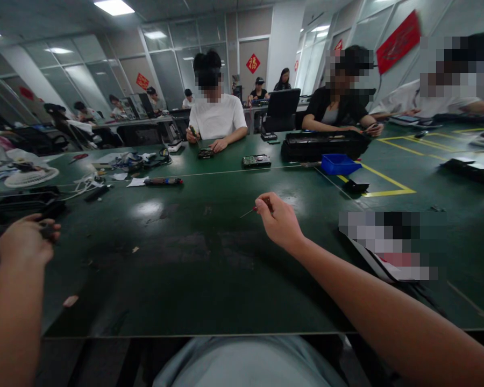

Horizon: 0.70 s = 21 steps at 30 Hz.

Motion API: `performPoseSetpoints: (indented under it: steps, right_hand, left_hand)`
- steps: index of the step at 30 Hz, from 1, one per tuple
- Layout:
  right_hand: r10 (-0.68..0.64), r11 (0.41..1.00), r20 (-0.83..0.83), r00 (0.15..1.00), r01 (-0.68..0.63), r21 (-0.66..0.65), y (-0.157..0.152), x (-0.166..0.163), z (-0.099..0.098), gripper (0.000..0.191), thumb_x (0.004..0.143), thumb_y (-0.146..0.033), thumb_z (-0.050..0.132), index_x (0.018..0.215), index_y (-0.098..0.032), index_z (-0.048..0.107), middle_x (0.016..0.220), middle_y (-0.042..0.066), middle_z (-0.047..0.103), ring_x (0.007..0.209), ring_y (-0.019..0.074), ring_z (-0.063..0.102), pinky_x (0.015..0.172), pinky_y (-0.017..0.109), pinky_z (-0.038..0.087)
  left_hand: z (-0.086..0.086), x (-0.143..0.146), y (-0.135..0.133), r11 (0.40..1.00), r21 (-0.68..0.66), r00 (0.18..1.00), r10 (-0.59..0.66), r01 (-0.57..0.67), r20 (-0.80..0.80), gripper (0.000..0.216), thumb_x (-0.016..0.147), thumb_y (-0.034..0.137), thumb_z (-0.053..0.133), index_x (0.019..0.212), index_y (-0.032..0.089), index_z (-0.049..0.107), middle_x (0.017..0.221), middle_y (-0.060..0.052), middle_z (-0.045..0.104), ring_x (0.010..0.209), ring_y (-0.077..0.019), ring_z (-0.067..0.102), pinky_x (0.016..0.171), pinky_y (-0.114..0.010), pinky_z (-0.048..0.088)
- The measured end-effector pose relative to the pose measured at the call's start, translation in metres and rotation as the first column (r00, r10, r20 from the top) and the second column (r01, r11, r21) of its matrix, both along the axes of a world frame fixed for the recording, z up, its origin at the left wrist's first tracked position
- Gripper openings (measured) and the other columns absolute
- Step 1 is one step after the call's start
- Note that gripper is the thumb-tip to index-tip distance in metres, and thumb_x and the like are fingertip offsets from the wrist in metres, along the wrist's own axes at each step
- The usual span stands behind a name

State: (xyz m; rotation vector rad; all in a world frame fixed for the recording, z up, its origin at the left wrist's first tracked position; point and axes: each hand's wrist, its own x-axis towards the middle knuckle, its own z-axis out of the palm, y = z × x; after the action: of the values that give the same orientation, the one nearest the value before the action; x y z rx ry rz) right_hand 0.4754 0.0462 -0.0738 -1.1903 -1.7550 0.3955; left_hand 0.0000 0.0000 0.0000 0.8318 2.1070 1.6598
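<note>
My right hand [278, 217] hovers over the middle of the dark green table [193, 263], fingers closed around a small red-handled screwdriver [255, 209] whose thin shaft points left. At the left edge, my left hand [26, 239] curls around a small dark object [48, 230] that I cannot make out, right beside a black tray [20, 204].
Across the table a person in a white shirt works on a small device [205, 153]. A hard drive [257, 160], a blue bin [339, 164], a black case [325, 144], a dark tool [163, 181] and cables [84, 185] lie further off. Yellow tape [387, 180] marks the right side.
</note>
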Motion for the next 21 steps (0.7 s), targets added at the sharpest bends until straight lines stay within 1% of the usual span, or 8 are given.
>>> performPoseSetpoints:
  steps: [2, 5, 7, 9, 11, 13, 17, 21]
  right_hand:
    - [0.002, 1.000, -0.008, 1.000, -0.002, 0.005, 0.000, 0.000, 0.000, 0.021, 0.098, -0.036, 0.046, 0.094, -0.021, 0.060, 0.080, 0.005, 0.070, 0.073, 0.0203, 0.065, 0.067, 0.033, 0.045]
    - [0.003, 1.000, -0.011, 1.000, -0.003, 0.001, -0.001, 0.000, 0.000, 0.022, 0.098, -0.037, 0.046, 0.094, -0.021, 0.060, 0.080, 0.005, 0.070, 0.072, 0.0204, 0.065, 0.066, 0.033, 0.045]
    - [0.003, 1.000, -0.005, 1.000, -0.003, -0.002, -0.001, 0.001, 0.000, 0.022, 0.098, -0.038, 0.046, 0.094, -0.021, 0.060, 0.079, 0.005, 0.070, 0.071, 0.0203, 0.065, 0.065, 0.033, 0.044]
    - [0.001, 1.000, 0.003, 1.000, -0.001, -0.003, -0.001, 0.001, 0.001, 0.023, 0.098, -0.038, 0.046, 0.094, -0.021, 0.060, 0.079, 0.005, 0.070, 0.069, 0.0201, 0.064, 0.065, 0.033, 0.044]
    - [0.001, 1.000, 0.004, 1.000, -0.001, -0.006, -0.002, 0.001, 0.001, 0.024, 0.098, -0.039, 0.046, 0.095, -0.021, 0.061, 0.079, 0.005, 0.070, 0.069, 0.0200, 0.064, 0.065, 0.033, 0.044]
    - [0.005, 1.000, -0.001, 1.000, -0.005, -0.007, -0.002, 0.001, 0.002, 0.025, 0.098, -0.039, 0.046, 0.095, -0.020, 0.061, 0.079, 0.005, 0.070, 0.070, 0.0203, 0.064, 0.065, 0.033, 0.044]
    - [0.016, 1.000, 0.002, 1.000, -0.016, -0.010, -0.003, 0.000, 0.002, 0.024, 0.098, -0.038, 0.046, 0.094, -0.020, 0.062, 0.078, 0.005, 0.070, 0.071, 0.0202, 0.064, 0.065, 0.032, 0.044]
    - [0.000, 1.000, 0.010, 1.000, 0.000, 0.004, -0.001, 0.000, 0.000, 0.024, 0.097, -0.039, 0.047, 0.092, -0.020, 0.061, 0.078, 0.004, 0.070, 0.070, 0.0193, 0.064, 0.065, 0.031, 0.043]
  left_hand:
    - [-0.008, 0.011, 0.013, 1.000, 0.002, 0.992, -0.016, 0.016, 0.122, 0.027, 0.067, -0.004, 0.047, 0.086, 0.015, 0.047, 0.063, 0.006, 0.049, 0.057, -0.0092, 0.048, 0.055, -0.019, 0.038]
    - [-0.013, 0.047, 0.029, 0.969, 0.029, 0.952, -0.248, 0.247, 0.180, 0.038, 0.063, -0.004, 0.051, 0.096, 0.015, 0.053, 0.073, 0.004, 0.055, 0.068, -0.0099, 0.053, 0.066, -0.021, 0.042]
    - [-0.013, 0.078, 0.035, 0.922, 0.062, 0.901, -0.387, 0.382, 0.195, 0.041, 0.064, -0.004, 0.050, 0.101, 0.014, 0.054, 0.076, 0.003, 0.056, 0.073, -0.0110, 0.054, 0.073, -0.023, 0.043]
    - [-0.013, 0.110, 0.041, 0.870, 0.101, 0.851, -0.494, 0.483, 0.180, 0.041, 0.066, -0.003, 0.048, 0.103, 0.014, 0.054, 0.078, 0.001, 0.056, 0.075, -0.0119, 0.054, 0.075, -0.025, 0.042]
    - [-0.015, 0.140, 0.045, 0.802, 0.115, 0.785, -0.598, 0.587, 0.164, 0.038, 0.069, 0.001, 0.049, 0.104, 0.014, 0.054, 0.077, 0.000, 0.057, 0.075, -0.0136, 0.054, 0.075, -0.027, 0.042]
    - [-0.017, 0.168, 0.049, 0.756, 0.106, 0.744, -0.654, 0.646, 0.137, 0.038, 0.070, 0.004, 0.049, 0.107, 0.015, 0.055, 0.077, -0.001, 0.057, 0.073, -0.0152, 0.055, 0.072, -0.029, 0.041]
    - [-0.018, 0.220, 0.049, 0.588, 0.032, 0.587, -0.809, 0.809, 0.021, 0.037, 0.075, 0.011, 0.047, 0.111, 0.016, 0.053, 0.075, -0.002, 0.059, 0.073, -0.0178, 0.056, 0.070, -0.031, 0.039]
    - [-0.022, 0.266, 0.036, 0.394, -0.172, 0.384, -0.919, 0.903, -0.089, 0.038, 0.077, 0.011, 0.043, 0.113, 0.016, 0.051, 0.078, -0.002, 0.061, 0.073, -0.0169, 0.055, 0.070, -0.030, 0.039]
